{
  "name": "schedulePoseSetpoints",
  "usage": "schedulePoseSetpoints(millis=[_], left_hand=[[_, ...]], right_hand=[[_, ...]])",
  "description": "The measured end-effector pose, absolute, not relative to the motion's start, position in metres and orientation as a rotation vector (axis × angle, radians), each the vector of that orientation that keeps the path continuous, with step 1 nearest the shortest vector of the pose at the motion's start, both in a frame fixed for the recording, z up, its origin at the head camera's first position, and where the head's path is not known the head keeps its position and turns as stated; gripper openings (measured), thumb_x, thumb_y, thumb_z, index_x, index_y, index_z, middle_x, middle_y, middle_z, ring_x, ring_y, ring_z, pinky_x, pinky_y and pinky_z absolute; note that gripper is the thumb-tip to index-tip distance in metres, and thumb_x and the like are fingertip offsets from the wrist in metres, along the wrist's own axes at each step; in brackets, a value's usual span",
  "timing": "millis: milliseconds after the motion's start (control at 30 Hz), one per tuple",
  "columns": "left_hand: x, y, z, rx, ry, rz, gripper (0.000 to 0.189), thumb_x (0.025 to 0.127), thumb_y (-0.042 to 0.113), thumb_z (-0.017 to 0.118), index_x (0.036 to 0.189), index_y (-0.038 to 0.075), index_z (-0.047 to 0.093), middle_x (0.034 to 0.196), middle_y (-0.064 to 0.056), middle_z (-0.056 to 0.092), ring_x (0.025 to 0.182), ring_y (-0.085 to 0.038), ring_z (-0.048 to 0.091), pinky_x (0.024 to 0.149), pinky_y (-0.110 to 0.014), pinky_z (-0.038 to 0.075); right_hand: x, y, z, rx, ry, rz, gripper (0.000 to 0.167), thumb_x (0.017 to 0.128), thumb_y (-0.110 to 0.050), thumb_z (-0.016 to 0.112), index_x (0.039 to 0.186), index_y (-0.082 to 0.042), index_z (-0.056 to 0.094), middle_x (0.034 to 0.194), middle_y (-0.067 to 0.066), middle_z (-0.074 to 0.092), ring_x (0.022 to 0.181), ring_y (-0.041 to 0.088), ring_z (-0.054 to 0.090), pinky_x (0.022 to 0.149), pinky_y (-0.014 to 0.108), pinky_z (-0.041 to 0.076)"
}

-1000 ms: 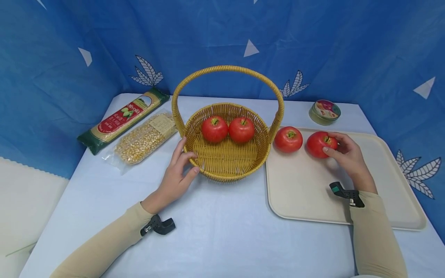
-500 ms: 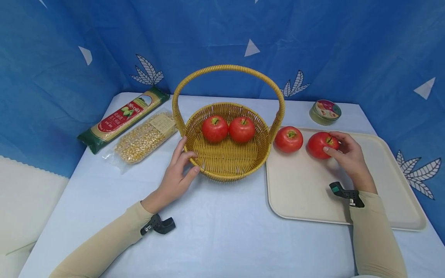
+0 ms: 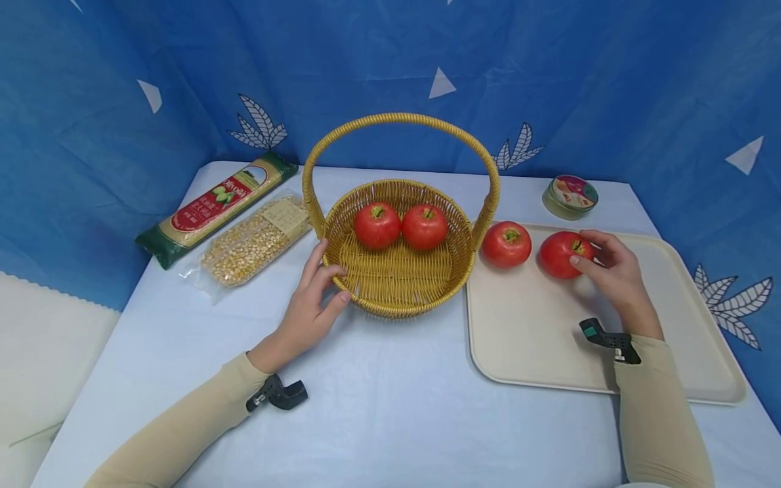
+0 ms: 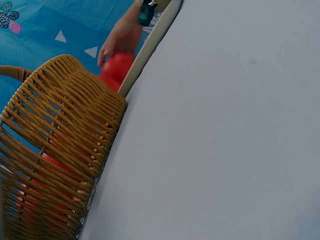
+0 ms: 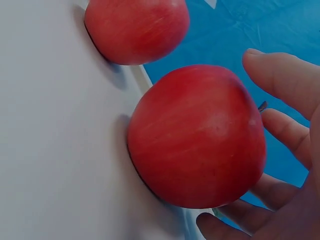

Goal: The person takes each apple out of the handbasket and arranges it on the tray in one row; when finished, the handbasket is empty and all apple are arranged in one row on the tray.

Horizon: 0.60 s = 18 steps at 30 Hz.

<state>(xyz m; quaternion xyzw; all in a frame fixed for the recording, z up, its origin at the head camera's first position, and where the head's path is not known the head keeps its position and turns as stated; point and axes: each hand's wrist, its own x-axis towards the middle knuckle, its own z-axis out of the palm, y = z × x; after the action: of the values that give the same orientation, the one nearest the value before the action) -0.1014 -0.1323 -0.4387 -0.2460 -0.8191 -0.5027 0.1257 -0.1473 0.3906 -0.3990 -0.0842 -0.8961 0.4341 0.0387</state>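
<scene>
A wicker basket (image 3: 399, 298) with a tall handle stands mid-table, holding two red apples (image 3: 377, 226). My left hand (image 3: 305, 315) rests at its left front rim, index finger extended near the handle's base and another fingertip over the rim. On the beige tray (image 3: 537, 339) sit two more red apples, one by the basket (image 3: 506, 245). My right hand (image 3: 616, 274) is at the other apple (image 3: 564, 255), with fingers spread around its right side. In the right wrist view the thumb (image 5: 285, 75) stands apart from that apple (image 5: 197, 137), which sits on the tray.
Behind the tray is a small round tin (image 3: 570, 196). Left of the basket lie a pasta packet (image 3: 213, 210) and a clear bag of corn kernels (image 3: 253, 244). A blue curtain (image 3: 378, 61) closes off the table's back and sides.
My right hand has shifted very slightly at the apple, its thumb moving a little to the right. The left hand, the basket and the apples look unmoved.
</scene>
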Motion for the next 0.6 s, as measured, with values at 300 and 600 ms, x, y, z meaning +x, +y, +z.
schedulePoseSetpoints(millis=[300,600], left_hand=[[-0.103,-0.132,-0.439,-0.713,-2.385,-1.459,0.030,0.102,0.020,0.062,0.124,0.001,0.055,0.170,-0.023,0.014,0.143,-0.049,0.042,0.106,-0.057,0.051],[-0.102,-0.132,-0.440,-0.700,-2.397,-1.466,0.029,0.101,0.018,0.062,0.124,0.001,0.055,0.170,-0.022,0.013,0.142,-0.048,0.045,0.107,-0.056,0.050]], right_hand=[[-0.144,0.394,-0.390,-0.223,-2.707,1.318,0.060,0.100,-0.025,0.067,0.155,-0.021,0.043,0.158,0.001,0.043,0.150,0.028,0.040,0.103,0.011,0.046],[-0.137,0.380,-0.366,-0.154,-2.617,1.276,0.057,0.097,-0.019,0.069,0.151,-0.019,0.049,0.153,-0.006,0.050,0.146,0.015,0.044,0.119,0.023,0.037]])
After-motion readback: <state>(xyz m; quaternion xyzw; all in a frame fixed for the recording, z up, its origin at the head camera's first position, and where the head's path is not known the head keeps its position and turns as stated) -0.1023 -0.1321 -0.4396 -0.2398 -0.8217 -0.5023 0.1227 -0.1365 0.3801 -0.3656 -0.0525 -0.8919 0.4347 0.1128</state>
